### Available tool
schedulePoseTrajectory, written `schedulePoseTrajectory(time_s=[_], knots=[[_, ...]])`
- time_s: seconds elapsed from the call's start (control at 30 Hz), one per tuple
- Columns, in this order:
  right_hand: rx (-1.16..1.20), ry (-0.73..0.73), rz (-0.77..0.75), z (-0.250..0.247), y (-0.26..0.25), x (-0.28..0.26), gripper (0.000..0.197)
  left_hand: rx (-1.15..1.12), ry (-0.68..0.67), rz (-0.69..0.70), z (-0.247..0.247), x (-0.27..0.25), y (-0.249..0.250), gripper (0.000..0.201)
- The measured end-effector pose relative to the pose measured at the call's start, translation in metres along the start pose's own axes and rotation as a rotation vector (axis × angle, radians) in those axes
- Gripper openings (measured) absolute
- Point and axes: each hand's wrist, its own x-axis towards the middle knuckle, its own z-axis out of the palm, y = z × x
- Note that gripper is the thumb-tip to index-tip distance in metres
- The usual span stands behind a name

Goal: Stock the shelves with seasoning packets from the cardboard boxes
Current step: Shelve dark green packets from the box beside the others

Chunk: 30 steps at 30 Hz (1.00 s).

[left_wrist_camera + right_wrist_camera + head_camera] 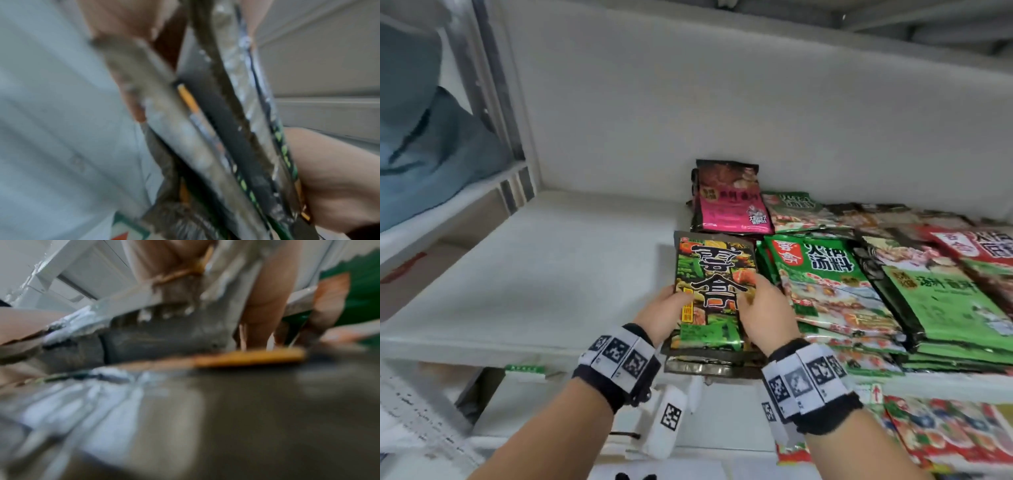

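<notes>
On the shelf (551,274), both hands grip packets (709,291).

Dark green packet (709,294), white shelf (551,274), pink packet (729,205).

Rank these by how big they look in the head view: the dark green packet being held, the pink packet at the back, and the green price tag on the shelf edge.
1. Dark green packet, held by both the left hand and right hand.
2. Pink packet; it sits farther back, so true size may be similar.
3. Green price tag, clearly smallest.
</notes>
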Motion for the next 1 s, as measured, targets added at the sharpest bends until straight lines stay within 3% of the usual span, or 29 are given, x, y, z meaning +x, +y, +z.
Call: schedulePoseTrajectory(time_s=[0.13, 0.23, 0.3, 0.47, 0.6, 0.7, 0.77, 0.83, 1.0], knots=[[-0.214, 0.047, -0.137, 0.002, -0.003, -0.001, 0.032, -0.238, -0.037, -0.013, 0.007, 0.005, -0.010, 0.038], [-0.383, 0.057, -0.098, -0.004, 0.006, -0.003, 0.029, -0.172, -0.018, 0.004, 0.020, 0.011, -0.005, 0.041], [-0.341, 0.024, -0.013, -0.014, 0.009, -0.004, 0.028, -0.054, -0.002, 0.024, 0.024, 0.016, 0.000, 0.046], [-0.349, -0.034, 0.001, -0.019, 0.008, -0.004, 0.031, 0.129, 0.024, -0.020, 0.031, 0.023, 0.010, 0.065], [-0.197, -0.125, -0.064, -0.026, -0.005, 0.007, 0.036, -0.052, 0.152, -0.024, 0.024, 0.019, -0.001, 0.071], [-0.249, -0.170, -0.074, -0.014, -0.009, 0.005, 0.041, -0.243, 0.017, -0.053, 0.024, 0.015, -0.004, 0.057], [-0.334, -0.081, -0.062, -0.001, -0.006, 0.000, 0.039, -0.089, 0.063, 0.000, 0.035, 0.014, -0.002, 0.039], [-0.348, -0.010, -0.053, 0.005, -0.004, 0.000, 0.036, 0.011, 0.141, 0.044, 0.044, 0.015, 0.000, 0.033], [-0.357, 0.026, -0.018, 0.009, -0.003, 0.004, 0.038, 0.003, 0.067, 0.055, 0.042, 0.016, -0.002, 0.031]])
